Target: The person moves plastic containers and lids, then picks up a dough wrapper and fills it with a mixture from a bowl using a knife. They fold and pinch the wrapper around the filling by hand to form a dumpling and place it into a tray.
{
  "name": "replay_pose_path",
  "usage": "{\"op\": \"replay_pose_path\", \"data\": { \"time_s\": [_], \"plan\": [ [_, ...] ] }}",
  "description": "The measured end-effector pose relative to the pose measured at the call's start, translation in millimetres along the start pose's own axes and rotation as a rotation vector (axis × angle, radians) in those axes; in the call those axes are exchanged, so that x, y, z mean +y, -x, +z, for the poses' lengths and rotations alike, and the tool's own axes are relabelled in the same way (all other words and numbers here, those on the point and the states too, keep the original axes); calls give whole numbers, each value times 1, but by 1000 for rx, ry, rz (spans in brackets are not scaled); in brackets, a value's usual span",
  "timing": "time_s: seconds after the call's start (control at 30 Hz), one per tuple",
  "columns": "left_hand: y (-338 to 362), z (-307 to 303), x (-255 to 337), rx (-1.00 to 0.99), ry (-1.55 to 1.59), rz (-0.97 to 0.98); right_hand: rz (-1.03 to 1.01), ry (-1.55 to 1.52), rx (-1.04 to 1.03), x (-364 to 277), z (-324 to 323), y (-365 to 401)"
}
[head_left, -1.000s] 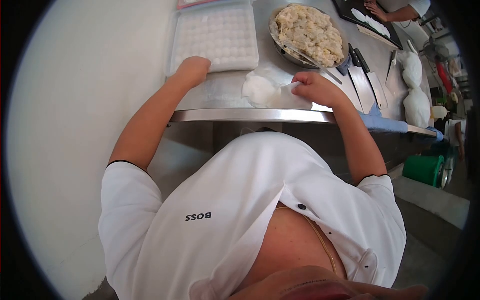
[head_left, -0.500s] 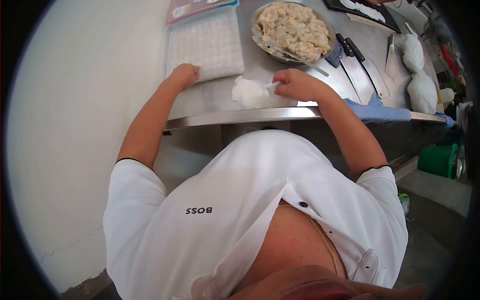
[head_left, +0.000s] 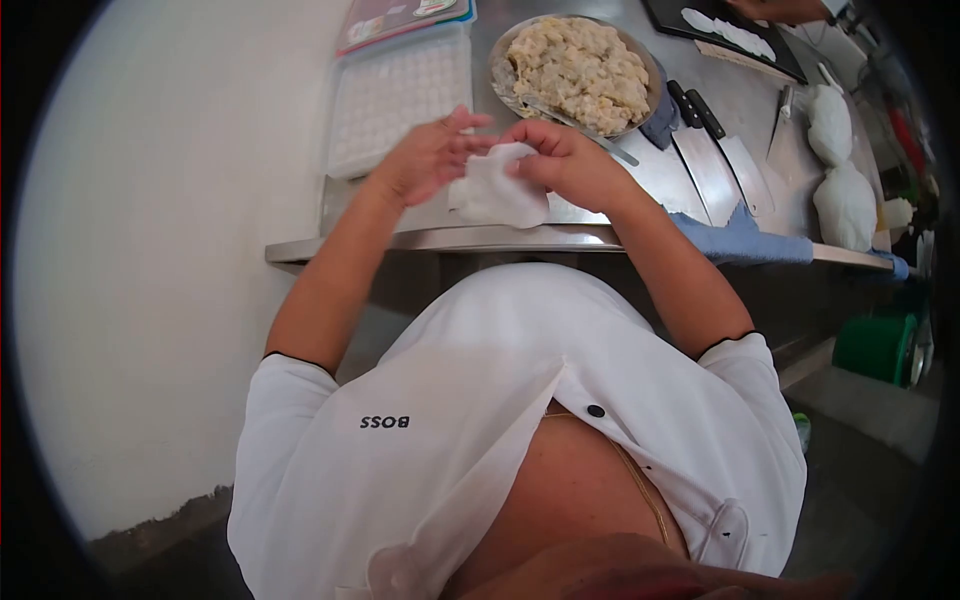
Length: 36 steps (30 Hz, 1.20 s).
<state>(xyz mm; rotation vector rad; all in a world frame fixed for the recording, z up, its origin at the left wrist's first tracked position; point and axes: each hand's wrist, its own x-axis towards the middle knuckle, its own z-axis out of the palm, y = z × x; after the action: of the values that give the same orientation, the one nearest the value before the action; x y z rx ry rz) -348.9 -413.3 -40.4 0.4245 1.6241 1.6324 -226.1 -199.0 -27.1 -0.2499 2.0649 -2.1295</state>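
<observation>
My right hand (head_left: 565, 165) pinches a thin white dough wrapper (head_left: 508, 200) by its upper edge, and the wrapper hangs over the table's front edge. Fingers apart and somewhat blurred, my left hand (head_left: 432, 160) is just left of the wrapper and overlaps the near right corner of a plastic tray (head_left: 350, 150). Rows of small white rounded shapes show in that tray. Beyond my right hand stands a steel bowl (head_left: 500, 92) heaped with a pale, chunky filling (head_left: 580, 75). A flat metal spreader (head_left: 622, 156) rests in it, its end sticking out toward me.
Two cleavers (head_left: 735, 150) lie right of the bowl, beside a blue cloth (head_left: 745, 240) draped over the table edge. White filled bags (head_left: 845, 205) stand farther right. At the back, another person's hand (head_left: 785, 8) is over a black board (head_left: 680, 25) with white wrappers.
My left hand has let go of the tray, opened and come right toward the wrapper. My right hand has moved slightly left and lifted the wrapper, which now hangs spread out.
</observation>
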Motion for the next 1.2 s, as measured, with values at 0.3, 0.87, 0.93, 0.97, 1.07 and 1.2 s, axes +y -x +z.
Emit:
{"op": "replay_pose_path", "data": {
  "time_s": [0.3,0.87,0.93,0.97,1.07,1.2],
  "plan": [
    [17,82,-5,17,426,-120,26,273,263,21,-15,-1],
    [-47,48,5,-133,431,-284,-30,338,780,-18,-41,-12],
    [-47,48,5,-199,526,-352,96,500,578,-20,-22,-15],
    [-47,49,3,-259,613,-410,22,361,434,-14,-7,-14],
    [-44,50,-1,-249,747,-292,-143,753,177,-19,0,-12],
    [-42,55,1,74,524,-239,167,1159,416,-16,-41,-11]
  ]
}}
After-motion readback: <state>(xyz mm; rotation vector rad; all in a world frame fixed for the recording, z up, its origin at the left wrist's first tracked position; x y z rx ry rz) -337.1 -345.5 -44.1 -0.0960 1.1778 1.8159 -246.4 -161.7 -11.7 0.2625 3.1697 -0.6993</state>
